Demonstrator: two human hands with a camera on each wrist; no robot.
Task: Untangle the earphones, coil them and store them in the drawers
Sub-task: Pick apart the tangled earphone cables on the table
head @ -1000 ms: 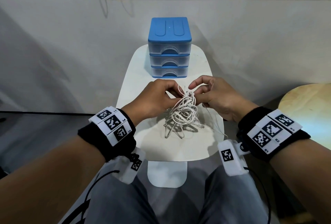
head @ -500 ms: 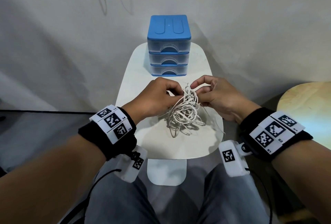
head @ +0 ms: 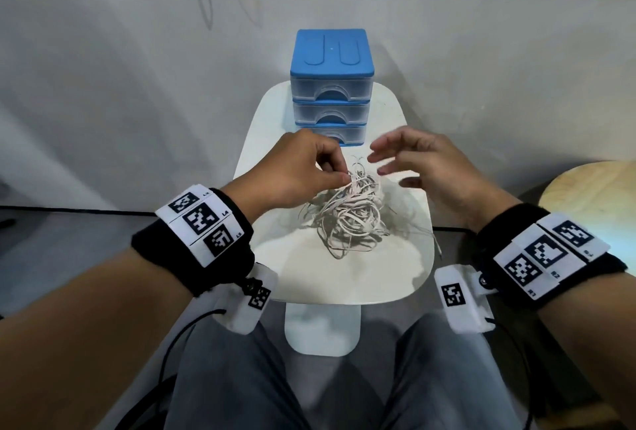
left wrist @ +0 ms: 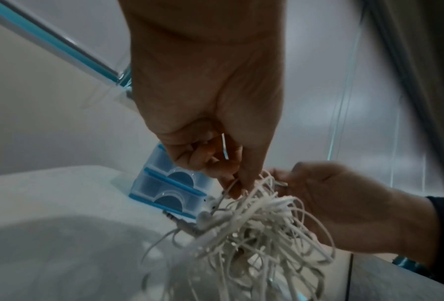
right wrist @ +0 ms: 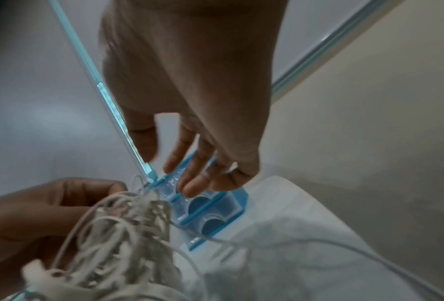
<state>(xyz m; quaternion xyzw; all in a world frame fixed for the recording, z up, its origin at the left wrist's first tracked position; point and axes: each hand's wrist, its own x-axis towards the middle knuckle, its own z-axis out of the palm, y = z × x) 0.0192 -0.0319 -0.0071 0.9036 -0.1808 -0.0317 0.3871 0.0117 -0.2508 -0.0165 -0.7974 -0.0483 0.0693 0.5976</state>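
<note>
A tangled bundle of white earphones (head: 347,213) (left wrist: 254,234) (right wrist: 118,234) hangs over the middle of the small white table (head: 309,278). My left hand (head: 303,171) (left wrist: 215,142) pinches the top of the bundle and lifts it. My right hand (head: 423,168) (right wrist: 190,122) hovers just right of the bundle with its fingers spread and relaxed, holding nothing. A blue three-drawer unit (head: 332,85) (left wrist: 169,189) (right wrist: 208,211) stands at the table's far end with all drawers closed.
One thin cable end (head: 433,240) trails off the table's right edge. A round wooden stool (head: 592,195) stands at the right. A pale wall rises behind the table. My knees (head: 223,378) are under the table's near edge.
My right hand has let go of the earphones and opened, drawing slightly right. The left hand keeps its pinch on the bundle's top.
</note>
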